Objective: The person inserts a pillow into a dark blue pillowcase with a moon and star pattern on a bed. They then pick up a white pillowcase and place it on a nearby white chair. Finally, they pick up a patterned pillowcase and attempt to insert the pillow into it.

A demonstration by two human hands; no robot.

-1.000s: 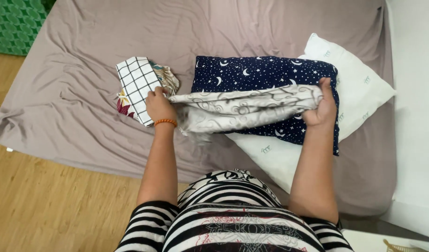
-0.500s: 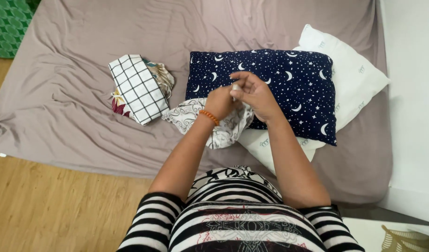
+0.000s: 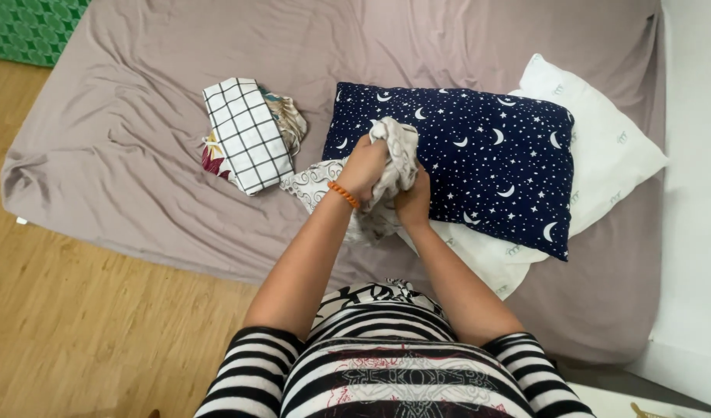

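Both hands hold one bunched pale patterned cloth [image 3: 393,151] over the near left corner of a navy pillow with moons and stars [image 3: 479,155]. My left hand [image 3: 365,165], with an orange bracelet at the wrist, grips the cloth from the left. My right hand [image 3: 412,203] clutches it from below, partly hidden behind the fabric. A loose end of the cloth trails down onto the bed toward my body. The navy pillow lies on top of a white pillow [image 3: 603,147].
A folded white cloth with a black grid [image 3: 246,133] rests on other patterned fabrics at the left, on the mauve sheet of the bed [image 3: 139,116]. Wooden floor [image 3: 77,325] runs along the near left; a white wall or board [image 3: 696,193] is at the right.
The cloth, stretched wide between both hands a second ago, has been gathered into a bunch. Both hands came together at the pillow's near left corner.
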